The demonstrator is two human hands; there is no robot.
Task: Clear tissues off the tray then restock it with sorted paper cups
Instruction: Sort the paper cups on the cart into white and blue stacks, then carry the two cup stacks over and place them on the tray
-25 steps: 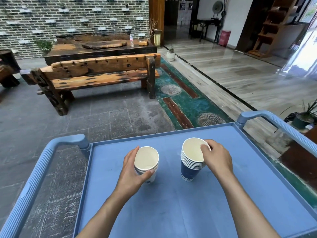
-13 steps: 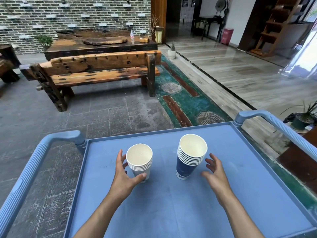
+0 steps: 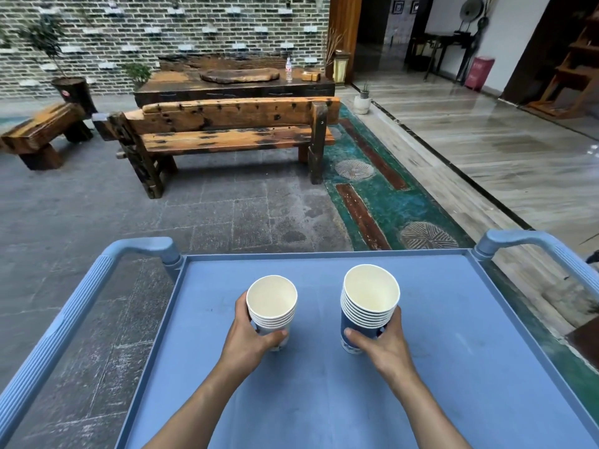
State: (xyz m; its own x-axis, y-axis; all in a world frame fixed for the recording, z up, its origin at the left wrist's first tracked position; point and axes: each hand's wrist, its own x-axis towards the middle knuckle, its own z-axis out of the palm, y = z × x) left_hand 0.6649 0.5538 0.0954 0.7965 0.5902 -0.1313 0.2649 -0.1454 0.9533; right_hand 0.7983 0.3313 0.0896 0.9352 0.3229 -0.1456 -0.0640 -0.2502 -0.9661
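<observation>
Pretty rustic spot: grey brick wall (image 3: 162, 30) at the back, dark stone-tile floor (image 3: 97, 228), and a chunky weathered wooden bench (image 3: 227, 131) in front of a long dark wooden table (image 3: 233, 85). A teal patterned strip (image 3: 372, 196) borders glossy wood-look flooring (image 3: 502, 150) on the right. Soft daylight throughout.

Legible text: none. Blue print on the taller cup stack (image 3: 353, 325) is mostly covered and shows no readable words. The water bottle (image 3: 288, 70) label and red bin (image 3: 479, 71) markings are too small to read.
</observation>
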